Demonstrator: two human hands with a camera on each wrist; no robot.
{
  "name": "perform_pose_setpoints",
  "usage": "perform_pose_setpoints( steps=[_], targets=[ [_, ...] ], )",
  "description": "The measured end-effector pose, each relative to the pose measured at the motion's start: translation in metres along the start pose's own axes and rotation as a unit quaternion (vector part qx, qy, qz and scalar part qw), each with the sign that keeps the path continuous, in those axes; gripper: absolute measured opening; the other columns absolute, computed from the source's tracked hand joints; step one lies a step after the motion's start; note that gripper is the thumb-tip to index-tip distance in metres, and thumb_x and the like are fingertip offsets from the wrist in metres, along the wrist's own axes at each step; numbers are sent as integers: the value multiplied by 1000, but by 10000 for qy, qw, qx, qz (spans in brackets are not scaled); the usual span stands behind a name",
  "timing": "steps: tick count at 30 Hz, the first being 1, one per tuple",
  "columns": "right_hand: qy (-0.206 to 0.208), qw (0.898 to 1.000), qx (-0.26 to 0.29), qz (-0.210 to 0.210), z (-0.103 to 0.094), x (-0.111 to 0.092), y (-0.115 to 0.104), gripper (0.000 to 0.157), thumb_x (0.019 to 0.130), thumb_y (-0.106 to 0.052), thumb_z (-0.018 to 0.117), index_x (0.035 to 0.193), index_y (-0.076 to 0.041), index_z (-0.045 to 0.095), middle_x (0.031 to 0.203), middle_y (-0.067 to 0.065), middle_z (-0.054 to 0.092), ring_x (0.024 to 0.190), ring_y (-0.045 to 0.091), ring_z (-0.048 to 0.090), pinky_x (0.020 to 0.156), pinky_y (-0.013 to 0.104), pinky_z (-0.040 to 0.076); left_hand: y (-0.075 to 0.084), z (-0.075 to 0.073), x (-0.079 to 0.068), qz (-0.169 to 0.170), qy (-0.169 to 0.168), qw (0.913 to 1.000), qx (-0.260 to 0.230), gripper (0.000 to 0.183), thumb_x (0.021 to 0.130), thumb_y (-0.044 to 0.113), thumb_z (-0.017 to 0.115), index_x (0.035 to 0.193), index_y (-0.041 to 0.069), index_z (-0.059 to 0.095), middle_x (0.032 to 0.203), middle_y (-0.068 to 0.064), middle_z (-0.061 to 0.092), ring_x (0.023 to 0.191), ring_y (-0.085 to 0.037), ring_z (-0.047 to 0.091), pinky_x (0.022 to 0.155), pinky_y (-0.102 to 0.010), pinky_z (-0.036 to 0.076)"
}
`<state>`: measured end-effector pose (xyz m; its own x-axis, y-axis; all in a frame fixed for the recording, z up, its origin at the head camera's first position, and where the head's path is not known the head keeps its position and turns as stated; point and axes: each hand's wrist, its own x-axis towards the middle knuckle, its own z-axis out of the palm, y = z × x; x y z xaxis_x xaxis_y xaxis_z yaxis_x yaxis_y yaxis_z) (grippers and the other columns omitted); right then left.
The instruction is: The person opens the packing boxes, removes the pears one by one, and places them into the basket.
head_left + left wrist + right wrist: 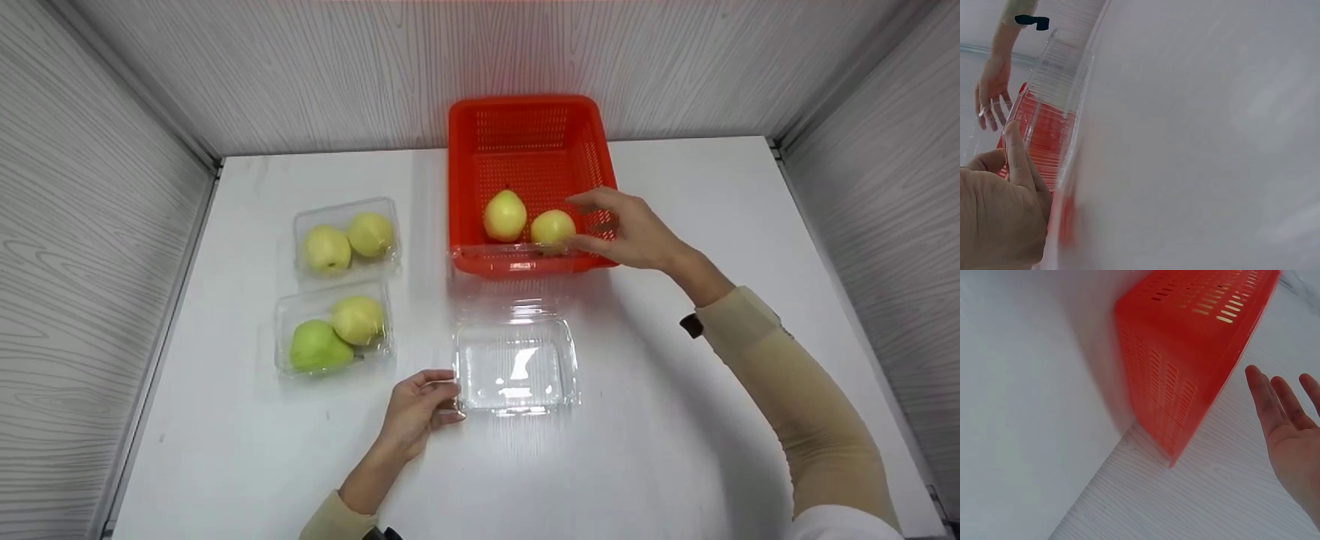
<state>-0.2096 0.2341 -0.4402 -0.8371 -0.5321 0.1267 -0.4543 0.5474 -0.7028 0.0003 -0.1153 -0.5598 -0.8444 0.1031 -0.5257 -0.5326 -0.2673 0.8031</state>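
An open clear plastic clamshell box (517,367) lies on the table, its lid (517,262) tipped back over the front rim of a red basket (466,165). My left hand (421,412) pinches the box's left edge between thumb and fingers; in the left wrist view the fingers (1019,157) lie along its side. Two yellow pears sit in the basket, one upright (505,216) and one to its right (553,227). Over the basket's right rim, my right hand (630,229) reaches with spread fingers around the right pear, holding nothing. The right wrist view shows that hand (1292,433) beside the basket wall.
To the left stand two more clear boxes: the rear one (300,225) holds two yellow pears (327,250), the front one (283,337) a green pear (319,346) and a yellow pear (358,320). Pale wood-grain panels (337,75) enclose the white table (660,450) at the back and sides.
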Motion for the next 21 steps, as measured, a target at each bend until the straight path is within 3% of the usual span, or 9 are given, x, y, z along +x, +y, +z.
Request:
perform_pose_setpoints(
  steps=[5,9,12,16,21],
  targets=[
    [491,9974,511,83,2,-18,-8,50,94,-21,81,139,-9,64,134,7,69,119,22,68,92,16,62,1,0,-1,13,-39,10000,4,29,96,1,71,123,-6,61,88,-2,71,74,-12,70,68,-26,67],
    [819,9921,938,180,12,-33,-11,44,94,-13,79,136,-5,66,131,11,71,113,27,70,87,11,61,0,0,-1,50,-117,9999,33,29,97,2,70,123,-6,59,89,-4,70,76,-12,70,70,-26,68],
    [983,9887,1088,300,21,-45,-12,42,94,-9,79,134,-4,67,129,13,72,108,28,72,84,14,63,0,1,-1,29,-100,9999,17,28,97,1,70,123,-6,59,88,-3,70,75,-13,70,69,-25,67],
    [1202,9818,1373,520,31,-59,-15,40,93,-5,79,131,0,68,126,20,72,102,15,72,77,15,64,1,1,-1,39,-93,9999,-32,28,96,0,70,122,-6,60,86,-3,70,74,-12,71,68,-26,67],
    [1439,9704,1817,683,43,-72,-16,38,92,0,79,128,5,68,122,25,72,100,7,71,81,16,64,1,1,-1,37,-74,9999,-76,26,96,0,70,120,-5,61,85,-3,71,73,-12,71,68,-26,67]
  ],
)
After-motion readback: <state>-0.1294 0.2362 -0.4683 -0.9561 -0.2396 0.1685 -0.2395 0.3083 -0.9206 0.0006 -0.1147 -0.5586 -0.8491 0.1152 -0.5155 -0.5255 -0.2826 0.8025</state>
